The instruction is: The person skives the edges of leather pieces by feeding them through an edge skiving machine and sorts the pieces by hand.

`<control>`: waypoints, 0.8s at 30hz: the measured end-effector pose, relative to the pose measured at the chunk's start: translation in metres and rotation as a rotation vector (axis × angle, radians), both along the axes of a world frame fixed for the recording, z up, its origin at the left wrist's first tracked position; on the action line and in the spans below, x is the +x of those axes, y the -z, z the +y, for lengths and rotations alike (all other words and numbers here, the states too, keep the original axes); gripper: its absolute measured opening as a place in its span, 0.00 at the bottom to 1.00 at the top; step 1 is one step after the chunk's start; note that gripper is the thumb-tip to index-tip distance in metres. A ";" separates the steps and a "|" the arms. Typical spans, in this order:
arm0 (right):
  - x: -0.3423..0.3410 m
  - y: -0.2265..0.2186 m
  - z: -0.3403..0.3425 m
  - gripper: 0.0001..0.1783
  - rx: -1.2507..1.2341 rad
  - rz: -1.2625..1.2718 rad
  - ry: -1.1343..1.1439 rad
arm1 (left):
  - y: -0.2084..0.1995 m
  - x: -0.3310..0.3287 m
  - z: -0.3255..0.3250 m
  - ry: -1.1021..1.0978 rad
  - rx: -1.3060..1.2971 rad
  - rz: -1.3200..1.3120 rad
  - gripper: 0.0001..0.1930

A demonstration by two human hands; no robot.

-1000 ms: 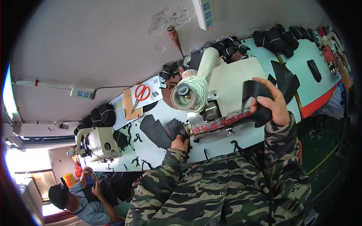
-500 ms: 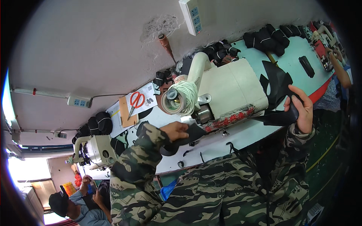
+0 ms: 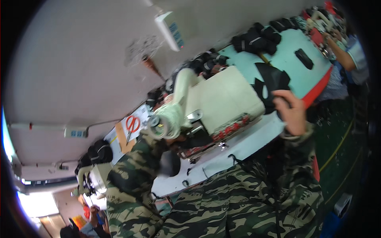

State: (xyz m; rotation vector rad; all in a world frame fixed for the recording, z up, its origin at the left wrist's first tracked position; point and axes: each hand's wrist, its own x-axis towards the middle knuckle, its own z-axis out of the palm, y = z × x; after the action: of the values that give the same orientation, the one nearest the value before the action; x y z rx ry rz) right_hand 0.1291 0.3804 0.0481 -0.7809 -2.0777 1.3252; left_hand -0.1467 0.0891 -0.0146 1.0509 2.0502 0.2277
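My left hand (image 3: 176,139) is at the working end of a cream sewing machine (image 3: 226,99), partly hidden behind the machine's lamp and my sleeve. It is closed on a black piece of material (image 3: 199,136) lying at the needle end, though its fingertips are hard to see. A dark rounded flap (image 3: 170,163), blurred, hangs below that hand. To the right of the machine, my right hand (image 3: 291,113) is raised with fingers apart and bent, with nothing visible in it. Just beyond its fingers lie black cut pieces (image 3: 274,79) on the table.
Red-handled scissors (image 3: 132,125) rest on paper and card at the left. Bundled black pieces (image 3: 256,39) line the wall. A coiled white cable (image 3: 174,117) hangs on the machine. Another machine (image 3: 99,174) stands left; co-workers sit at both ends. A power strip (image 3: 170,31) is on the wall.
The view has shifted, moving the scene left. My left hand and its black piece have moved rightward along the machine. My right hand has let go of its black piece, and its fingers have opened.
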 end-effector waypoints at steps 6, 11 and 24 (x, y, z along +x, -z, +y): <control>-0.079 0.048 -0.070 0.20 0.476 -0.447 -0.335 | 0.015 0.001 -0.012 -0.090 0.107 -0.028 0.22; -0.123 0.078 -0.109 0.23 0.489 -0.473 -0.404 | 0.031 0.029 -0.030 -0.392 0.126 -0.239 0.22; -0.048 -0.009 -0.030 0.24 -0.802 0.323 -0.393 | 0.104 0.116 -0.137 -0.532 -0.058 0.746 0.27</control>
State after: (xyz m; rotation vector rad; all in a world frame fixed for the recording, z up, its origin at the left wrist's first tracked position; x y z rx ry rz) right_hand 0.0809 0.3499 0.0574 -0.4052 -1.4554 2.3837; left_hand -0.0303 -0.0482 -0.1187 0.5630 2.9754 0.0355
